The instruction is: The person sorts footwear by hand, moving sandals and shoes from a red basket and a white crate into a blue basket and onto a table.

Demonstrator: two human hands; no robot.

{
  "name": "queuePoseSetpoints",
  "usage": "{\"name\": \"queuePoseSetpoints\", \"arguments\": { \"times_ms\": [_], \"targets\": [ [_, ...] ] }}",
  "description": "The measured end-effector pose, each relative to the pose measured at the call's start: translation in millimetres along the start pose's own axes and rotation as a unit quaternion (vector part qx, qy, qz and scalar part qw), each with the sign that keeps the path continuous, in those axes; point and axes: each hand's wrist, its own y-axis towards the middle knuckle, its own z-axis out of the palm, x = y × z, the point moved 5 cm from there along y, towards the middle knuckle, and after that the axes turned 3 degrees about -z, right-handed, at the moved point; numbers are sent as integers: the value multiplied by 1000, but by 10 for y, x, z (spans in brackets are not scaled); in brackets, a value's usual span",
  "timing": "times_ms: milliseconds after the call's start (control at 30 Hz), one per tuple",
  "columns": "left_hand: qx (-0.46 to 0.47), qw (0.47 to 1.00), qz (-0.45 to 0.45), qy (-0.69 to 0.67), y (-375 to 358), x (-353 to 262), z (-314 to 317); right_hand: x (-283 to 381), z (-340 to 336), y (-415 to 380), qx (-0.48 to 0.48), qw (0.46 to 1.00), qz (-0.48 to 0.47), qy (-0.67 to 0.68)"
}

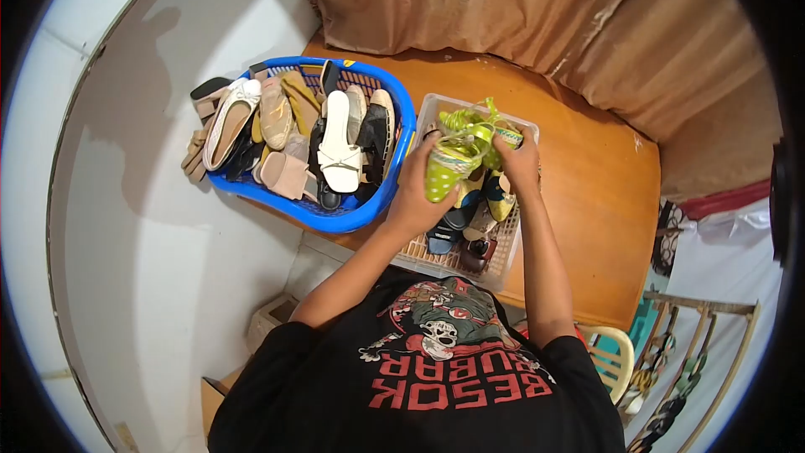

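Observation:
My left hand [419, 189] is closed around a green polka-dot shoe [444, 174] with a striped woven edge and ribbon ties. In my right hand [518, 159] is the matching green shoe [490, 151], its toe partly hidden behind the first. Both shoes are held above a pale plastic basket [510, 264]. Inside that basket lie several shoes, among them a yellow and dark shoe [501, 197], a dark blue slipper [442, 241] and a brown shoe [478, 254].
A blue basket [348, 220] heaped with shoes stands to the left, a white sandal [340, 143] on top. Both baskets rest on a wooden table [587, 218]. Brown curtains [503, 8] hang behind it. A plastic chair [616, 361] and a shoe rack [704, 310] are at lower right.

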Motion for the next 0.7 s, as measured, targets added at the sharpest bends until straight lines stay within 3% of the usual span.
{"name": "queuePoseSetpoints", "arguments": {
  "times_ms": [33, 100, 167, 267, 367, 400, 500, 567, 700],
  "targets": [
    [10, 999, -8, 32, -1, 62, 128, -13, 60, -9, 8, 1000, -6, -1],
    [-11, 999, -7, 30, 34, 176, 309, 74, 150, 4, -27, 989, -119, -80],
    [-26, 999, -9, 27, 29, 325, 428, 122, 195, 34, -15, 992, -98, -73],
    [-21, 999, -45, 6, 12, 520, 491, 45, 303, 136, 79, 991, -104, -25],
    [7, 999, -30, 38, -106, 600, 388, 83, 288, 55, 19, 984, -173, -36],
    [49, 996, -68, 39, -180, 718, 412, 114, 285, 30, 32, 978, -189, -78],
    [117, 976, -158, 98, -449, 1012, 523, -26, 362, 101, -5, 976, -199, -91],
    [226, 951, -174, 116, -538, 1103, 632, -86, 372, 99, -12, 981, -171, -94],
    [171, 968, -178, 41, -471, 908, 668, -221, 427, 102, -10, 989, -140, -39]
  ]
}}
